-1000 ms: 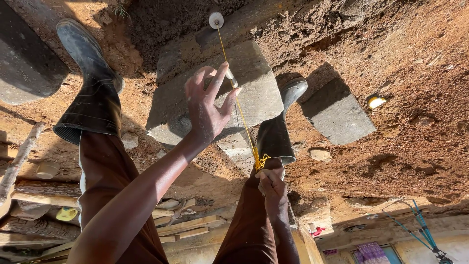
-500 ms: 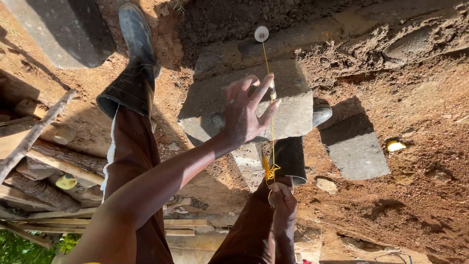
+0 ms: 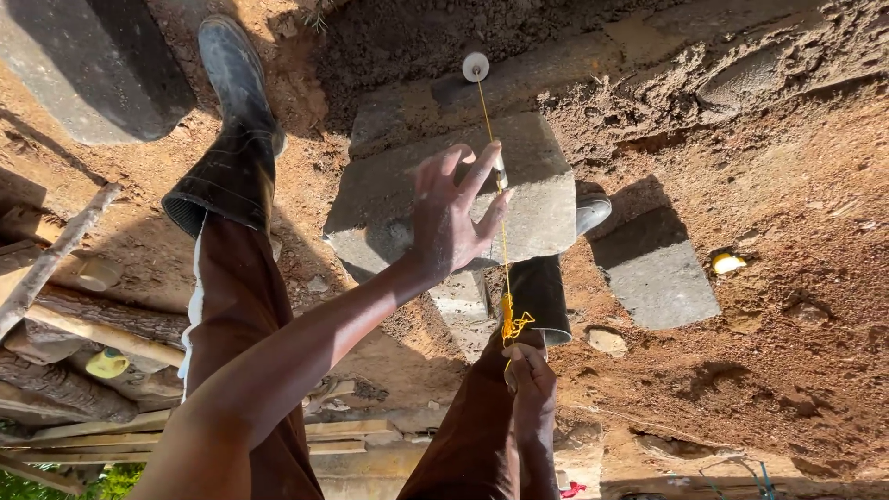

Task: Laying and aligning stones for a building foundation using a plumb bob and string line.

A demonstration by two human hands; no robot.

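Note:
My left hand (image 3: 451, 218) is spread open over a grey concrete block (image 3: 546, 199) that lies on red-brown soil. Its fingertips are right beside a taut yellow string (image 3: 505, 268) and a small pale weight (image 3: 500, 172) on that string; whether they touch it is unclear. My right hand (image 3: 530, 375) is lower down, closed on the knotted end of the string. The string runs from that hand up to a white round disc (image 3: 475, 67) resting on a concrete ledge (image 3: 574, 79).
My brown-trousered legs end in dark rubber boots (image 3: 233, 88) on either side of the block. More grey blocks (image 3: 656, 273) lie at right and at upper left (image 3: 88, 69). Timber offcuts and logs (image 3: 83, 319) are stacked at left. A small yellow object (image 3: 727, 263) sits at right.
The view has swung, sliding the ground rightward and down in frame. My left hand stays spread beside the string, and my right hand keeps hold of the string's end.

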